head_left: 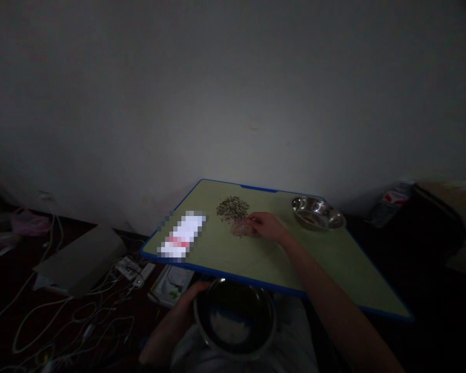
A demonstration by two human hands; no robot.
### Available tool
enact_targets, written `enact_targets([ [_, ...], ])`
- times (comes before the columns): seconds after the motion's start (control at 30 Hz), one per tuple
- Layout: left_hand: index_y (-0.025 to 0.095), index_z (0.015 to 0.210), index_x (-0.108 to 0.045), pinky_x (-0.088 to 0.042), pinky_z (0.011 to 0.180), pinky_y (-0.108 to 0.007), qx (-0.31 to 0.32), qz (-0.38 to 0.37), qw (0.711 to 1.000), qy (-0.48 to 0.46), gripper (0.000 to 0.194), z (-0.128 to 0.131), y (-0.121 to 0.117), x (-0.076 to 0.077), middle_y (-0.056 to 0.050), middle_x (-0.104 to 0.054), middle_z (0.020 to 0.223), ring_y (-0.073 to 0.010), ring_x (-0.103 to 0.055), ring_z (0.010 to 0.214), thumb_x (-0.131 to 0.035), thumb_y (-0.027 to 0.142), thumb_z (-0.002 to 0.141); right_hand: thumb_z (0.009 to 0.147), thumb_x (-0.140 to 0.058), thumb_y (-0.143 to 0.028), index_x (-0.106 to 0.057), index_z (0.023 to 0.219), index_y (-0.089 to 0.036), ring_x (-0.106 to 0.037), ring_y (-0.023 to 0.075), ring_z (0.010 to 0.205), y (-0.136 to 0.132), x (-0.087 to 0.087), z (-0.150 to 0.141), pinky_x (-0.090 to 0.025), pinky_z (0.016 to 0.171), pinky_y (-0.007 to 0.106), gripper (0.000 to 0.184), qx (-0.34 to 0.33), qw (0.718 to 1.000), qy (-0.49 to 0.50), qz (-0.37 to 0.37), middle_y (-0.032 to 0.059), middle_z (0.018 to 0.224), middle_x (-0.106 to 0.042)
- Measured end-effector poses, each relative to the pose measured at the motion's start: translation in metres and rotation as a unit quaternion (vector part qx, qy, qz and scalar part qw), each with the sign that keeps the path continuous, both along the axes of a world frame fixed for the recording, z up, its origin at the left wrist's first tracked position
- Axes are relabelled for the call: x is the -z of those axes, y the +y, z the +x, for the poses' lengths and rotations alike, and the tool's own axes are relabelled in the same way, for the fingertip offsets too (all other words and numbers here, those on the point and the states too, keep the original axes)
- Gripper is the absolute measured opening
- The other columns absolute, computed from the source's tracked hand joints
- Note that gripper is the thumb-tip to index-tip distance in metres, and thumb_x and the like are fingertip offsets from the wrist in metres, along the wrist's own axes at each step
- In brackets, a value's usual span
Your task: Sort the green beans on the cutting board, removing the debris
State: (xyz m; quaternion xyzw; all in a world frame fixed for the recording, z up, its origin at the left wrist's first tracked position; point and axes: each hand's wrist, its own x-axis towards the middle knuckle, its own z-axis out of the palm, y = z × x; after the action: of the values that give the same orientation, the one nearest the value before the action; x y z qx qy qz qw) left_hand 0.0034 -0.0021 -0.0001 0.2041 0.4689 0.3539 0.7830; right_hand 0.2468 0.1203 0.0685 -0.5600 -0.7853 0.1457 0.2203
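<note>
My right hand (267,226) reaches over the green table (334,259), fingers drawn together on a small reddish heap of beans (239,228). Just beyond it lies a bigger pile of mixed grains (233,206). My left hand (186,305) grips the rim of a dark metal bowl (235,316), held below the table's near edge above my lap. Something pale lies at the bowl's bottom. A second steel bowl (317,212) stands on the table at the far right.
A blurred white packet (181,234) lies on the table's left side. On the floor to the left are white cables (81,316), a grey flat box (81,259) and a small carton (171,284). A plastic bottle (388,204) stands at right by dark furniture. A plain wall rises behind.
</note>
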Motion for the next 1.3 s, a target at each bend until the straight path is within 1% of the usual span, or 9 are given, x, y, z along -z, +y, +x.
enact_targets([
  [0.13,0.013,0.069,-0.071,-0.045,0.069,-0.028,0.003,0.005,1.000,-0.020,0.020,0.001,0.000,0.000,-0.003,-0.074,0.064,-0.0186,-0.065,0.066,-0.061,0.030,0.067,0.084,-0.046,-0.027,-0.066,0.090,-0.017,-0.059,0.0135,0.064,0.000,0.000,-0.001,-0.039,0.062,0.022,0.023,0.025,1.000,0.000,0.007,0.0032,0.069,-0.068],
  [0.33,0.014,0.061,-0.070,-0.043,0.064,-0.027,0.001,-0.018,1.000,-0.003,0.019,0.000,-0.001,-0.002,-0.002,-0.071,0.056,-0.0174,-0.063,0.059,-0.063,0.031,0.065,0.083,-0.046,-0.030,-0.066,0.088,-0.017,-0.058,0.0124,0.057,0.000,0.005,-0.001,-0.039,0.057,0.021,0.024,-0.018,0.999,0.025,-0.016,0.0021,0.064,-0.066],
  [0.5,0.016,0.062,-0.069,-0.042,0.065,-0.029,-0.003,0.014,1.000,0.011,0.017,0.000,-0.002,-0.004,-0.001,-0.071,0.058,-0.0186,-0.062,0.061,-0.063,0.032,0.065,0.083,-0.046,-0.030,-0.065,0.087,-0.017,-0.057,0.0116,0.054,0.000,0.008,-0.001,-0.038,0.054,0.020,0.024,-0.032,0.998,0.039,-0.027,0.0012,0.061,-0.064],
  [0.6,0.016,0.063,-0.069,-0.042,0.066,-0.028,-0.003,0.007,1.000,0.026,0.017,0.001,-0.002,-0.005,-0.001,-0.071,0.058,-0.0182,-0.062,0.062,-0.063,0.032,0.065,0.083,-0.046,-0.030,-0.066,0.086,-0.016,-0.056,0.0114,0.055,-0.001,0.007,-0.002,-0.038,0.054,0.020,0.024,-0.038,0.999,0.030,-0.018,0.0015,0.062,-0.064],
  [0.7,0.015,0.062,-0.070,-0.043,0.066,-0.028,-0.002,0.001,1.000,0.005,0.017,0.001,-0.001,-0.004,-0.001,-0.071,0.056,-0.0171,-0.061,0.060,-0.063,0.030,0.063,0.083,-0.046,-0.031,-0.066,0.088,-0.017,-0.055,0.0109,0.054,-0.004,0.004,-0.004,-0.038,0.054,0.020,0.025,-0.041,0.998,0.026,-0.034,0.0013,0.062,-0.064],
  [0.9,0.015,0.068,-0.071,-0.044,0.070,-0.029,0.018,0.001,0.999,-0.029,0.019,0.000,0.000,-0.002,-0.002,-0.073,0.062,-0.0195,-0.064,0.064,-0.063,0.032,0.065,0.082,-0.047,-0.029,-0.066,0.088,-0.016,-0.056,0.0108,0.054,-0.007,0.002,-0.007,-0.038,0.054,0.020,0.024,-0.047,0.997,0.029,-0.050,0.0012,0.063,-0.064],
  [1.0,0.015,0.068,-0.071,-0.045,0.068,-0.029,0.005,-0.009,1.000,-0.018,0.019,0.000,-0.002,-0.003,-0.002,-0.073,0.063,-0.0183,-0.064,0.062,-0.063,0.033,0.066,0.081,-0.049,-0.027,-0.067,0.085,-0.016,-0.056,0.0114,0.057,-0.007,0.004,-0.006,-0.038,0.056,0.021,0.022,-0.064,0.997,0.027,-0.038,0.0014,0.063,-0.064],
  [1.13,0.015,0.064,-0.070,-0.044,0.066,-0.027,-0.004,-0.013,1.000,0.000,0.017,0.000,-0.002,-0.004,-0.001,-0.072,0.059,-0.0173,-0.063,0.062,-0.064,0.031,0.065,0.081,-0.048,-0.029,-0.067,0.085,-0.016,-0.055,0.0110,0.055,-0.008,0.002,-0.007,-0.038,0.055,0.021,0.023,-0.081,0.995,0.036,-0.051,0.0011,0.061,-0.063],
  [1.3,0.016,0.067,-0.071,-0.043,0.064,-0.026,0.005,0.013,1.000,-0.023,0.017,-0.002,0.000,0.000,-0.001,-0.072,0.062,-0.0161,-0.061,0.062,-0.065,0.031,0.064,0.081,-0.047,-0.030,-0.067,0.084,-0.016,-0.055,0.0112,0.056,-0.010,0.000,-0.008,-0.038,0.055,0.021,0.025,-0.091,0.993,0.038,-0.057,0.0015,0.062,-0.063],
])
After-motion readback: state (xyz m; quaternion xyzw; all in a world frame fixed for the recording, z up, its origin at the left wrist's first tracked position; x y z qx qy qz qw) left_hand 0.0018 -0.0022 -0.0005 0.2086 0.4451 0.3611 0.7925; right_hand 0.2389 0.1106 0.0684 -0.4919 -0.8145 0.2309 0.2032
